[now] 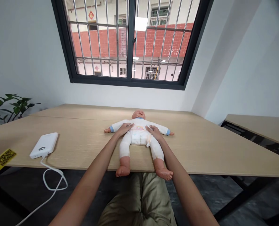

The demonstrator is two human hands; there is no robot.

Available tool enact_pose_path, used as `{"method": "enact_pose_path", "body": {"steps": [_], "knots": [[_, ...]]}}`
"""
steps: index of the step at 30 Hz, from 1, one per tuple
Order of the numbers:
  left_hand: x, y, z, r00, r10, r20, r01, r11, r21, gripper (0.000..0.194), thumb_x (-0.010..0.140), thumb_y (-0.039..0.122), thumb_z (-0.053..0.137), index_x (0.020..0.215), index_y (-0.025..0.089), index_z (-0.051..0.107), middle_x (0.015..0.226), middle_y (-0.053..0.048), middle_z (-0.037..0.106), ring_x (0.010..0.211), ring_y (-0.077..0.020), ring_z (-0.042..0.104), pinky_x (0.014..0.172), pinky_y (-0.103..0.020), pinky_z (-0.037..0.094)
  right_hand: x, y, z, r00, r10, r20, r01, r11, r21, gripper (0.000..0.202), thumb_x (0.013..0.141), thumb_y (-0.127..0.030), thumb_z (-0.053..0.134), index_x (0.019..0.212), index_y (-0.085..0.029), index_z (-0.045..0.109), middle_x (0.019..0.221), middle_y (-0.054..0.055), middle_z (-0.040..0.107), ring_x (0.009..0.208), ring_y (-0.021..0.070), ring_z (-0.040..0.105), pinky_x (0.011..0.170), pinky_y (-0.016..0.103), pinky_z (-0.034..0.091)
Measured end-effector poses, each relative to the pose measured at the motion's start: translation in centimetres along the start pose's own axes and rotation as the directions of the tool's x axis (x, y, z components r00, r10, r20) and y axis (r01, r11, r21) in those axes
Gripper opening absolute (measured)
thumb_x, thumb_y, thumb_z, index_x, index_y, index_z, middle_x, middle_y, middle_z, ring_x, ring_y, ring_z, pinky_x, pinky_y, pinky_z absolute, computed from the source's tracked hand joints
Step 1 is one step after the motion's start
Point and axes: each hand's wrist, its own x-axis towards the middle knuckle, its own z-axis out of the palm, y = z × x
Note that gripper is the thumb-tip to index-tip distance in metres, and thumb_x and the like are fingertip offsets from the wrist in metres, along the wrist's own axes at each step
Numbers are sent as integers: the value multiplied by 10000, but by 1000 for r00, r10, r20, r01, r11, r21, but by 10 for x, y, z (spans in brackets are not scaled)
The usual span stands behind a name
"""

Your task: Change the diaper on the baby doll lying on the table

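Observation:
A baby doll point(139, 121) in a white long-sleeved top with blue cuffs lies on its back on the table, head away from me and arms spread. Around its hips is a white diaper point(139, 138) with a coloured print at the waist. My left hand point(125, 127) is closed at the diaper's waist on the left side. On the opposite side my right hand point(154, 130) grips the waist edge, fingers bent inward. A small loose flap hangs by the doll's leg on the right. The bare feet reach over the table's near edge.
The wooden table point(83, 141) carries a white power bank point(44, 145) at left, its white cable point(57, 189) hanging off the front edge. A yellow tag point(3, 161) with a QR code is at far left. Beyond stand a plant point(14, 106) and a barred window point(130, 47).

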Motion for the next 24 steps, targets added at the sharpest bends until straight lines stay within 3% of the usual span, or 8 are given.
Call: {"method": "enact_pose_path", "body": {"steps": [7, 15, 24], "knots": [[4, -8, -1, 998, 16, -56, -25, 989, -147, 397, 673, 530, 701, 764, 178, 544, 695, 36, 486, 664, -124, 452, 617, -231, 342, 0, -6, 0, 1000, 22, 6, -23, 990, 141, 435, 683, -609, 585, 659, -175, 600, 717, 30, 623, 712, 181, 528, 724, 299, 411], [3, -8, -5, 991, -4, -134, -41, 943, -329, 270, 629, 307, 749, 795, 171, 586, 713, 34, 498, 643, -99, 436, 590, -215, 311, 0, -7, -1, 990, 49, -132, -26, 985, 169, 286, 638, -461, 515, 623, -185, 587, 684, 31, 605, 725, 186, 515, 689, 284, 383], [4, -11, -4, 989, -4, -147, -43, 947, -319, 320, 637, 360, 768, 840, 164, 617, 760, 15, 551, 667, -112, 475, 606, -224, 346, -1, -9, -1, 992, 18, -122, 10, 975, 222, 237, 602, -413, 537, 604, -180, 581, 708, 20, 591, 712, 165, 496, 713, 280, 368]]}}
